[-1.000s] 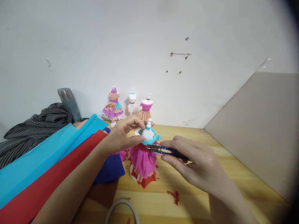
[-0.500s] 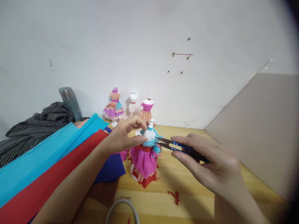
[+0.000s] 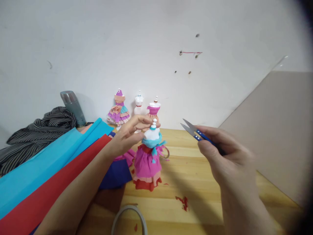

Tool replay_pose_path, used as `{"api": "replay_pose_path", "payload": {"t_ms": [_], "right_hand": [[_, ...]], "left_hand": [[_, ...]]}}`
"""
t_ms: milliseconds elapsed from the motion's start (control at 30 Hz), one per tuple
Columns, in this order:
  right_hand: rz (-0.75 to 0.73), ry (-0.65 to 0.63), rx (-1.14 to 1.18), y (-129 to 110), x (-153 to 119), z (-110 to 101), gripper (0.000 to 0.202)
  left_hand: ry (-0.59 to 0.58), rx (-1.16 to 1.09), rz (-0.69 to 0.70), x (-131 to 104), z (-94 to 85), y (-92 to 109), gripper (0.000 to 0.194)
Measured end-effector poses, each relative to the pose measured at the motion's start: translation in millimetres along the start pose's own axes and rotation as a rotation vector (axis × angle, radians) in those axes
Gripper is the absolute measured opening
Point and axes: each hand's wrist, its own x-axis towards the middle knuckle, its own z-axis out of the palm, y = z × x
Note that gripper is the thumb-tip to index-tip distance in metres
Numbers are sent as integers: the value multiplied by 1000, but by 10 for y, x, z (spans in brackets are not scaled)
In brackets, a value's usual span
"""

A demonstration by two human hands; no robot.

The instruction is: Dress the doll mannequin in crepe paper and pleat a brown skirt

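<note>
A small white dress-form mannequin (image 3: 150,134) stands upright on the wooden table in a pink, peach and red ruffled skirt (image 3: 148,164). A turquoise strip (image 3: 150,143) wraps its chest, with loose ends hanging at the right side. My left hand (image 3: 128,133) is beside and behind its top, thumb and fingers apart; the thumb tip is close to the shoulder, and I cannot tell if it touches. In my right hand (image 3: 222,147) is a pair of blue-handled thread snips (image 3: 195,132). Their blades are parted and point up and left, away from the mannequin.
Three more mannequins, one in a ruffled dress (image 3: 119,109), stand along the wall. Turquoise (image 3: 61,153) and red sheets (image 3: 73,169), a striped cloth (image 3: 46,125) and a flask (image 3: 72,107) lie left. A tape roll (image 3: 144,222) and red scraps (image 3: 183,203) are in front.
My right hand has drawn the snips back, right and up, away from the turquoise strip. The mannequin has turned and straightened, and my left fingers have loosened from it.
</note>
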Motion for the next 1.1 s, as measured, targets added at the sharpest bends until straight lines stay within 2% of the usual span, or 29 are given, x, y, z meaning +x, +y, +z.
{"api": "replay_pose_path", "payload": {"t_ms": [167, 267, 433, 567, 700, 800, 1100], "right_hand": [[185, -61, 301, 132, 66, 153, 8], [300, -129, 483, 213, 108, 282, 14], [587, -318, 695, 441, 100, 534, 30], [746, -531, 759, 593, -57, 773, 27], [805, -756, 747, 643, -258, 950, 31], [804, -836, 733, 644, -340, 1011, 33], [805, -946, 692, 704, -350, 1019, 32]], "left_hand": [[-54, -51, -7, -26, 13, 1, 30], [-48, 21, 0, -36, 25, 7, 34], [-46, -25, 56, -2, -22, -56, 38], [-32, -2, 79, 12, -47, -81, 38], [-44, 184, 182, -15, -2, -8, 39], [-50, 305, 238, -30, 24, 37, 40], [-80, 90, 133, -7, -67, 100, 38]]}}
